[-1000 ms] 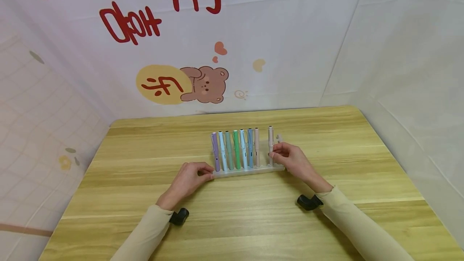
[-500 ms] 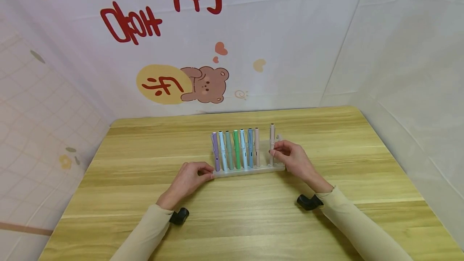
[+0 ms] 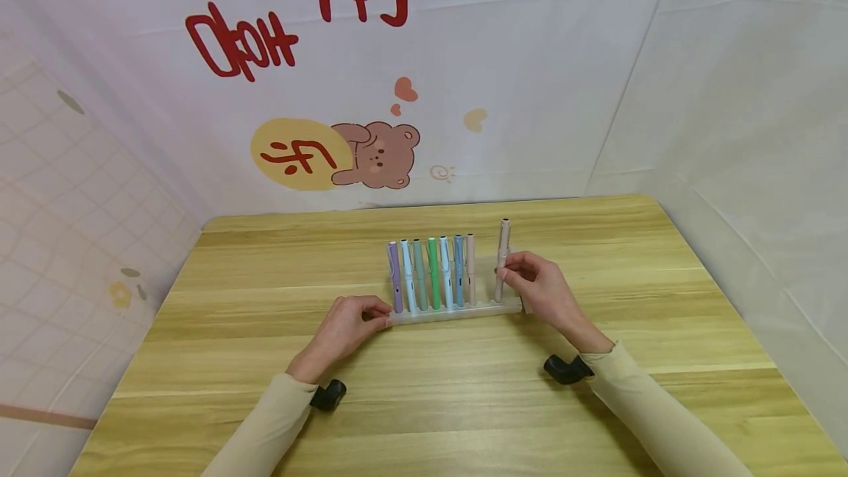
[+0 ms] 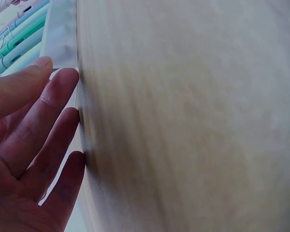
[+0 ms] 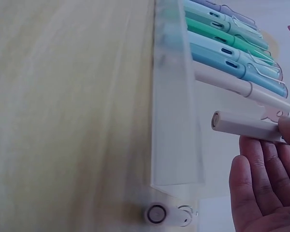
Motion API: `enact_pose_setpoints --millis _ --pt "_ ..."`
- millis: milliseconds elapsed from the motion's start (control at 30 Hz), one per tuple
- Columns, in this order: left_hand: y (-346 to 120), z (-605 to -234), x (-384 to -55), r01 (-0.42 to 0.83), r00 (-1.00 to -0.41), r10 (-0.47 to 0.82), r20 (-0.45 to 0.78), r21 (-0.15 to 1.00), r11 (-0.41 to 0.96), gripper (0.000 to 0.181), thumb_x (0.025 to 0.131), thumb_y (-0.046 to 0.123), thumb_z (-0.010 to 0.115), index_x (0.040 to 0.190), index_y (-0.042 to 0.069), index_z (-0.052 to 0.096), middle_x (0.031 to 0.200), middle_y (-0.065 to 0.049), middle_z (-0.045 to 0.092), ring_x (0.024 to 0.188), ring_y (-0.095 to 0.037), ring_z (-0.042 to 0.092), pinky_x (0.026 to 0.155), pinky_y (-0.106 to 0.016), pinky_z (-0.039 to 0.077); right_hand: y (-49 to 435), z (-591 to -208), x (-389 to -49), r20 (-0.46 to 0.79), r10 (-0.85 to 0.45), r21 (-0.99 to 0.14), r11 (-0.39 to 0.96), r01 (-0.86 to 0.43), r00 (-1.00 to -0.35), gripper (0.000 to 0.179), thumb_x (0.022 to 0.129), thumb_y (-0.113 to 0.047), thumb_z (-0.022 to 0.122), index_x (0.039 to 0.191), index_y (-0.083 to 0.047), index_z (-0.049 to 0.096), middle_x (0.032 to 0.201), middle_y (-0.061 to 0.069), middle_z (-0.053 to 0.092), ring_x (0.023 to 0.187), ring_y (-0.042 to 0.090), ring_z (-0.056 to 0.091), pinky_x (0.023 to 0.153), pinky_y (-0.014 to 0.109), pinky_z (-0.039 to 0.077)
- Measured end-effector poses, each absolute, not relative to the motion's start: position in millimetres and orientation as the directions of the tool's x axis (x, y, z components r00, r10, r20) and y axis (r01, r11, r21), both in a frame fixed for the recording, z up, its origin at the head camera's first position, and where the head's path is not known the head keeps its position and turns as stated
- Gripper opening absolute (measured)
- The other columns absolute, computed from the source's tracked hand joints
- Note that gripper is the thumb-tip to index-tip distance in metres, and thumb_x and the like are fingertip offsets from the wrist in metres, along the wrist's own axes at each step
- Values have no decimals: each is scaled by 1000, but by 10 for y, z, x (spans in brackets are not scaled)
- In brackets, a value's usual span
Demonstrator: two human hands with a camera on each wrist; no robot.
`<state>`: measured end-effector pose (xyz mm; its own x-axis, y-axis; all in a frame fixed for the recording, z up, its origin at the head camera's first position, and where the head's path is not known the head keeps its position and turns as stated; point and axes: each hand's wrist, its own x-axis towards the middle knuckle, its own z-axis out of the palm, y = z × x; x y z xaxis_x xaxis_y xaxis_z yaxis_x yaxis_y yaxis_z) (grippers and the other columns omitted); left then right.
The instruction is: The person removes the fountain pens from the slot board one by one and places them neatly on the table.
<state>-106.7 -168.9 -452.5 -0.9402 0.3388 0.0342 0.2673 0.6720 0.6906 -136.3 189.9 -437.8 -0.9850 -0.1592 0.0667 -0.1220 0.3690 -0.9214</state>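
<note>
My right hand (image 3: 539,287) pinches a pale pinkish-beige pen (image 3: 503,245) between thumb and fingers. In the right wrist view this pen (image 5: 246,126) has its lower end free of the clear pen rack (image 5: 176,130). Seven pens stand in a row in the rack (image 3: 457,313): a purple pen (image 3: 395,278), a green pen (image 3: 433,274), a pale pink pen (image 3: 471,271) and several blue or blue-green ones. At the rack's left end, my left hand (image 3: 344,326) holds the corner with thumb and forefinger; its other fingertips (image 4: 77,159) touch the table.
Another pale pen (image 5: 159,214) lies past the rack's right end, seen nearly end-on in the right wrist view. The wooden table (image 3: 424,396) meets a printed white backdrop (image 3: 530,131) behind. A black wrist camera (image 3: 567,369) sits by the right sleeve.
The pinkish-beige pen has risen and shifted right with my right hand, its top leaning slightly right. My left hand and the rack have stayed put.
</note>
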Motion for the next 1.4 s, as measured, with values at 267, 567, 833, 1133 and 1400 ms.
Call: enact_pose_setpoints --millis 267,567,833,1133,1400 --pt "-1687 -4522 -1068 259 -942 335 27 694 672 9 91 15 81 100 12 80 88 9 76 82 -5 67 79 -32 54 1933 -4308 -1350 84 -148 -927 351 -131 -985 30 101 -20 71 119 3 68 110 16 73 100 28 69 82 19 53" --pt "-1685 -4525 -1063 272 -940 340 40 689 672 9 91 14 81 99 13 80 88 9 76 82 -6 68 78 -31 54 2008 -4277 -1322 111 -125 -926 346 -148 -986 30 101 -20 71 119 4 68 110 18 73 94 12 68 81 18 54" --pt "-1682 -4520 -1061 269 -941 335 42 692 670 9 90 14 82 99 13 80 88 9 76 82 -6 68 79 -31 55 2112 -4319 -1314 111 -111 -929 342 -143 -988 30 101 -19 71 118 5 67 108 18 72 92 10 68 81 17 54" --pt "-1684 -4525 -1060 273 -941 336 44 687 674 8 90 15 82 99 14 80 87 9 77 82 -6 69 79 -31 55 2214 -4338 -1294 107 -89 -916 379 -133 -990 34 101 -24 71 120 3 67 108 17 72 94 9 68 82 17 53" --pt "-1680 -4519 -1057 269 -941 335 41 689 673 9 90 14 82 99 13 80 87 8 77 82 -6 68 78 -30 55 2300 -4350 -1276 91 -76 -914 390 -114 -993 36 101 -26 70 122 4 66 111 18 71 95 6 67 82 16 52"
